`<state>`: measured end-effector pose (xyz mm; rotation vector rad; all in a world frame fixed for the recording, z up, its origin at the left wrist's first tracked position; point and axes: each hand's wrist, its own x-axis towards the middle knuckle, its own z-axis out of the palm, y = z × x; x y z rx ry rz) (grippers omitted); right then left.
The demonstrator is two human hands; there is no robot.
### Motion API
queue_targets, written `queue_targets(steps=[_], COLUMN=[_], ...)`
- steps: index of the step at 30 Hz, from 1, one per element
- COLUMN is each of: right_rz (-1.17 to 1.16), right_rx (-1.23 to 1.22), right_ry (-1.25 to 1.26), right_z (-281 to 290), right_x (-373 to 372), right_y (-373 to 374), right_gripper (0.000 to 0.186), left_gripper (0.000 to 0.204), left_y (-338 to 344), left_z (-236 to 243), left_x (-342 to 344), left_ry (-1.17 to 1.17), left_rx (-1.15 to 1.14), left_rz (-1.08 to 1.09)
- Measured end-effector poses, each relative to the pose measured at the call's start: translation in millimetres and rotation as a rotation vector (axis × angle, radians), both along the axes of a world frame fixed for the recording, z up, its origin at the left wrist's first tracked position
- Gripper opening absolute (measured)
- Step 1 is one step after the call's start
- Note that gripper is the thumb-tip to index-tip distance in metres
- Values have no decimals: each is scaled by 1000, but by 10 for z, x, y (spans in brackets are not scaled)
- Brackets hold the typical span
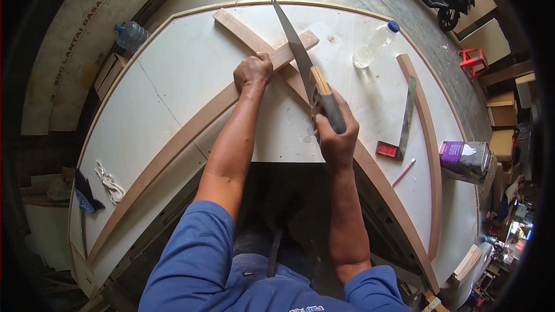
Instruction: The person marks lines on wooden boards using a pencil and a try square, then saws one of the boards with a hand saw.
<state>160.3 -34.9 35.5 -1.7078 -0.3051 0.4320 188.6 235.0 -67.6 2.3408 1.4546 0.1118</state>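
Observation:
My left hand [253, 70] is closed over a long wooden board [202, 117] that reaches from the lower left to the upper middle. In my right hand [336, 143] is the black and tan handle of a handsaw [292, 36]. The blade lies across the board near its far end, right of my left hand, its tip pointing away from me. Whether the teeth have cut into the wood I cannot tell. Beneath this board a second wooden board [244, 31] crosses it, running from the far middle down to the near right.
The white table [159, 75] also bears a third board [426, 121], a try square [409, 112] with a red-marked stock, a pencil [403, 173], a clear bottle [374, 45] with blue cap, a metal can [465, 160] at the right edge, and white cord [108, 184] at left.

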Motion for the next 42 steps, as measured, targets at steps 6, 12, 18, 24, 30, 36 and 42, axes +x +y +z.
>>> queue_targets(steps=[6, 12, 18, 24, 30, 36, 42], right_rz=[-31, -26, -1, -12, -25, 3, -40], right_rx=[-78, -129, 57, -117, -134, 50, -68], right_ry=[-46, -33, -110, -48, -24, -29, -89], right_z=[368, 473, -71, 269, 324, -85, 308], right_x=[-616, -754, 18, -754, -638, 115, -852], right_y=[-645, -871, 91, -826, -660, 201, -848], right_gripper=[57, 58, 53, 58, 59, 52, 59], left_gripper=[64, 63, 63, 64, 63, 62, 61], left_y=[10, 21, -2, 10, 26, 0, 12], left_z=[-32, -42, 3, -21, -87, -26, -33], left_x=[9, 18, -8, 14, 15, -10, 3], left_ry=[-16, -1, 2, -13, -24, -25, -21], left_rx=[9, -19, 4, -2, 19, 22, 9], left_rz=[-2, 10, -8, 6, 6, 4, -5])
